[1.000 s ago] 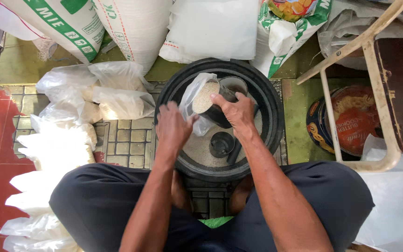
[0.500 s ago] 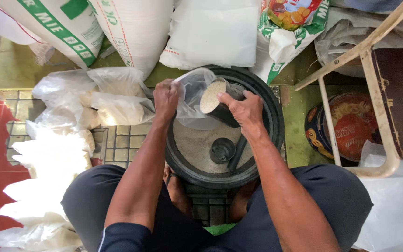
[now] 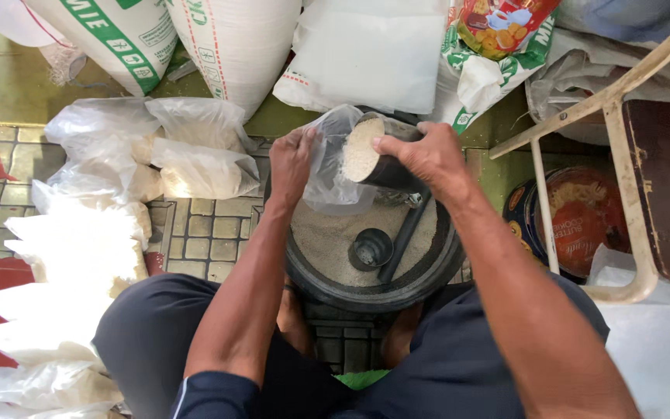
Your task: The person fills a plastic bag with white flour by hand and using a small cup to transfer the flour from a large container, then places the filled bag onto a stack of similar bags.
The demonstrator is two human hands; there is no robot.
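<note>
Fingers of your right hand are clamped round the black scoop cup heaped with rice, tilted at the clear plastic bag your left hand pinches open over the black tub; pouring is under way, requiring 1 steady tip into the mouth.

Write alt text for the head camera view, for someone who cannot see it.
A seated person's right hand tips a dark cup of white grain into a clear plastic bag held open by the left hand, above a round black tub. Filled bags lie at the left.
</note>
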